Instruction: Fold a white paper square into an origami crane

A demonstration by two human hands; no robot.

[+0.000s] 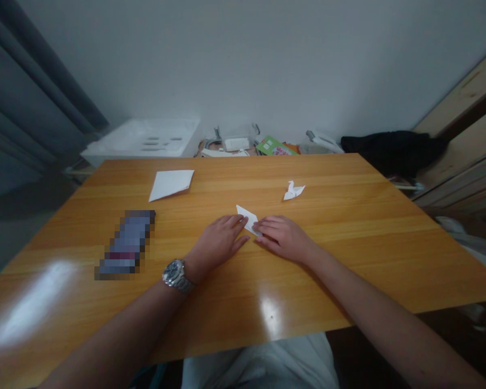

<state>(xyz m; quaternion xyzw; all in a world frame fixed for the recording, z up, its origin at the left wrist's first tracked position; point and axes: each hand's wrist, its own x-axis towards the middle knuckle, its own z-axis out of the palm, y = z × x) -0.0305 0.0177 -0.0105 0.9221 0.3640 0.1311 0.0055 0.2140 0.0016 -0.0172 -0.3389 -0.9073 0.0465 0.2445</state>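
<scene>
A small folded white paper (246, 217) lies on the wooden table (348, 243) in front of me. My left hand (217, 243), with a metal watch at the wrist, lies flat with its fingers stretched out onto the paper's near left edge. My right hand (282, 236) rests palm down, fingers extended, its fingertips pressing the paper's near right corner. Neither hand lifts the paper off the table.
A finished white paper bird (294, 190) stands behind my right hand. A larger folded white sheet (170, 183) lies at the far left, a blurred dark flat object (126, 244) nearer. Clutter, a white box (143, 138) and dark cloth (389, 148) sit beyond the far edge.
</scene>
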